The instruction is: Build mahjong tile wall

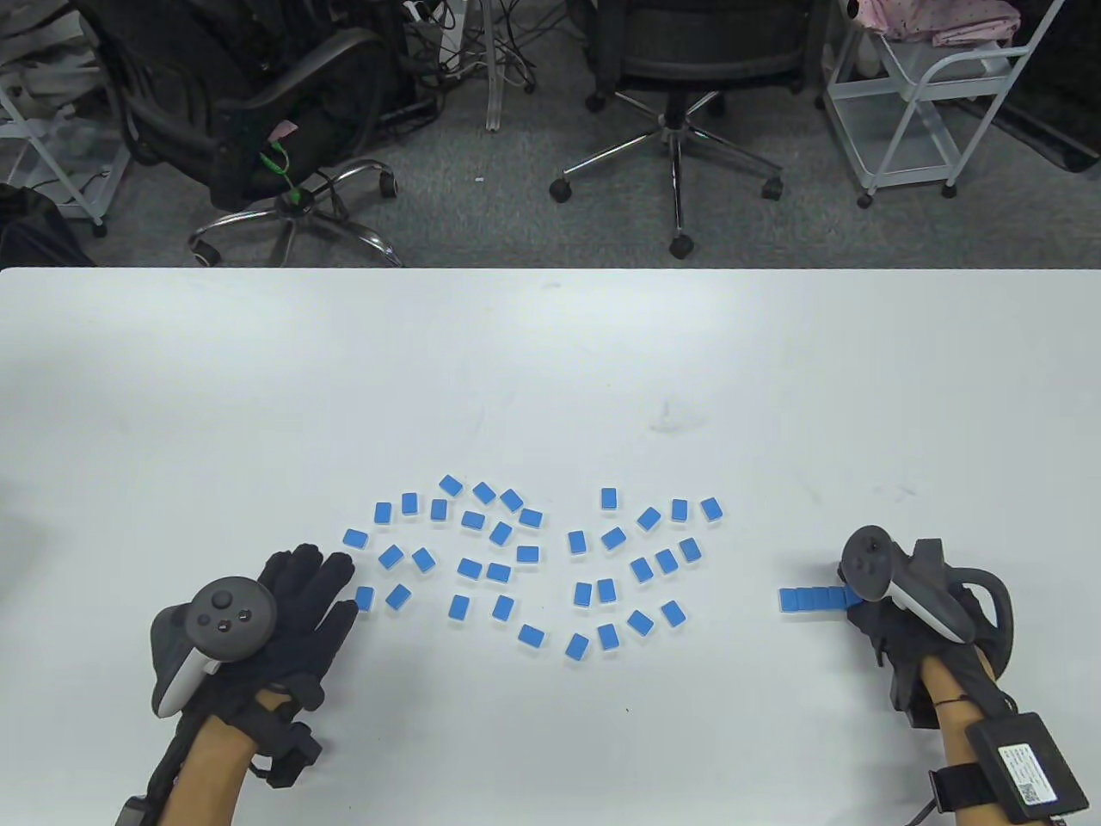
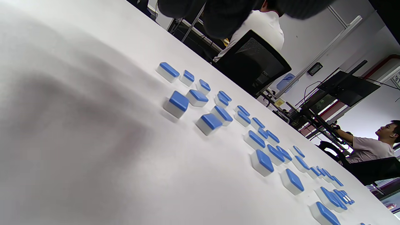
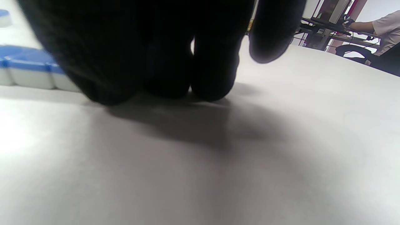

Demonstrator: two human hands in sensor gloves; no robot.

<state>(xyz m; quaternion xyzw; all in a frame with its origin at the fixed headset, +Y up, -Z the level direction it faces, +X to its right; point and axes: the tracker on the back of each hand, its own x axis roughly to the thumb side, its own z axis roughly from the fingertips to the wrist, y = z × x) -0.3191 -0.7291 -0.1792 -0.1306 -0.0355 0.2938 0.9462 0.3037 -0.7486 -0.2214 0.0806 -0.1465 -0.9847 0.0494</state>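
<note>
A short row of blue mahjong tiles (image 1: 813, 600) is laid flat on the white bench (image 1: 550, 361), its right end met by the right hand (image 1: 890, 615), whose curled fingers (image 3: 175, 62) seem to rest against it. Loose tiles (image 1: 525, 555) are scattered face down at mid-bench. The left hand (image 1: 297, 607) is spread flat, fingers straight, beside the leftmost ones.

Readable text: none | black box (image 1: 1028, 766) strapped to right forearm: white label with a QR code, print too small to read | wall sign (image 2: 397, 78) at the frame edge: cut off, unreadable | tiles (image 1: 469, 568): plain blue backs
</note>
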